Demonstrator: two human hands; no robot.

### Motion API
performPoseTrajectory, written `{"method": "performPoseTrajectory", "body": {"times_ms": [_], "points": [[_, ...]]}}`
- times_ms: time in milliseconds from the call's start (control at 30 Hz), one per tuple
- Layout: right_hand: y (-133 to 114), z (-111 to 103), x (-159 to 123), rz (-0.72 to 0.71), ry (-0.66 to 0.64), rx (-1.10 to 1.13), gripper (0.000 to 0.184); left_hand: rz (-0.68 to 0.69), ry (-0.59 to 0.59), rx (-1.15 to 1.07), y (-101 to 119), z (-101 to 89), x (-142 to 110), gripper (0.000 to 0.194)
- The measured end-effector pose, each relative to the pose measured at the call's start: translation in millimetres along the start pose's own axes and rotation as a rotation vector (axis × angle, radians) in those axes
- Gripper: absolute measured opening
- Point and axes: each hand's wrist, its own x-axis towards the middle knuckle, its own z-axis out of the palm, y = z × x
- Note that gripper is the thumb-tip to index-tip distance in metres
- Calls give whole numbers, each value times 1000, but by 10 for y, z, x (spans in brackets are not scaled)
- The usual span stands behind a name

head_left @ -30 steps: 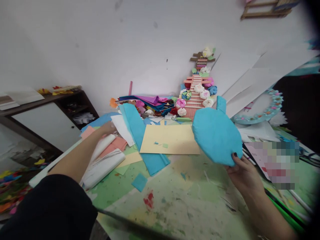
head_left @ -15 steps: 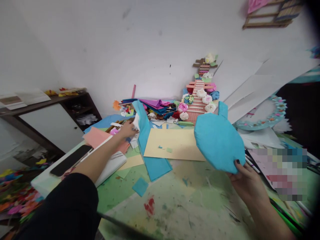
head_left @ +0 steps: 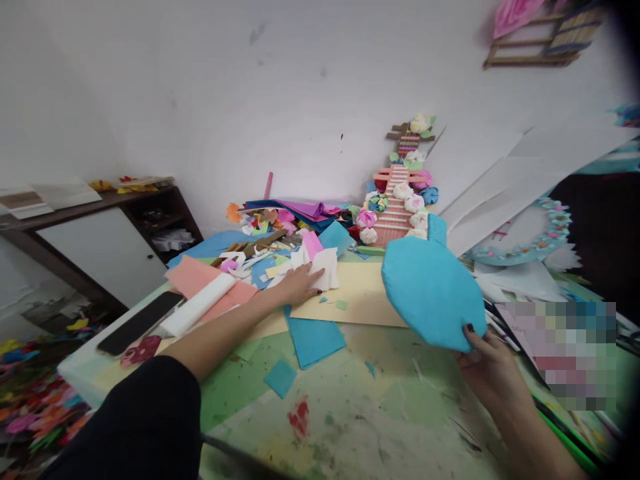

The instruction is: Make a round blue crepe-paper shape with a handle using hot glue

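My right hand (head_left: 487,368) pinches the lower edge of a round padded shape covered in blue paper (head_left: 430,290) and holds it up above the table. My left hand (head_left: 299,285) reaches far across the table, fingers stretched out and resting on a crumpled white and pink piece of paper (head_left: 319,261). That paper lies at the near-left corner of a cream sheet (head_left: 363,297). A long blue paper strip (head_left: 313,337) lies under my left wrist. Scraps of blue and green paper dot the paint-stained green table (head_left: 360,407).
A pile of coloured papers and paper flowers (head_left: 300,217) sits at the back against the wall, beside a pink slatted stand with paper roses (head_left: 397,203). A black phone (head_left: 140,321) and white paper roll (head_left: 197,305) lie at left. White boards (head_left: 505,177) lean at right.
My left hand swept right from the left side of the table, pushing the blue strip aside, and now rests on the white and pink paper. The right hand kept the blue shape nearly still.
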Motion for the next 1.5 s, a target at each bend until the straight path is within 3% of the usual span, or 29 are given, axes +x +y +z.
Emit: {"method": "performPoseTrajectory", "body": {"times_ms": [100, 200, 367, 600, 733, 900, 967, 1100, 1233, 1500], "points": [[-53, 53, -38, 141, 56, 55, 33, 7, 0, 33, -65, -49, -21, 70], [-92, 80, -73, 138, 33, 52, 36, 7, 7, 73, -88, -69, -51, 70], [-93, 66, -77, 142, 32, 45, 38, 38, 0, 147, 12, -11, -165, 54], [-83, 70, -65, 168, 55, 49, 39, -24, 27, 206, 135, 45, -323, 50], [-90, 76, -69, 163, 67, 40, 39, -163, 66, 217, 78, 19, -320, 60], [-81, 61, -64, 164, 62, 38, 45, -360, 70, 180, -136, -60, -228, 91], [-71, 51, -61, 162, 60, 37, 46, -396, 53, 144, -209, -85, -181, 93], [-54, 32, -46, 149, 56, 21, 43, -363, 47, 79, -260, -95, -130, 79], [-58, 17, -26, 148, 37, -62, 47, -320, 105, 41, -281, -62, -137, 54], [-9, 37, -17, 353, -16, -303, 45, -427, 196, -114, -387, 41, -134, 36]]}}
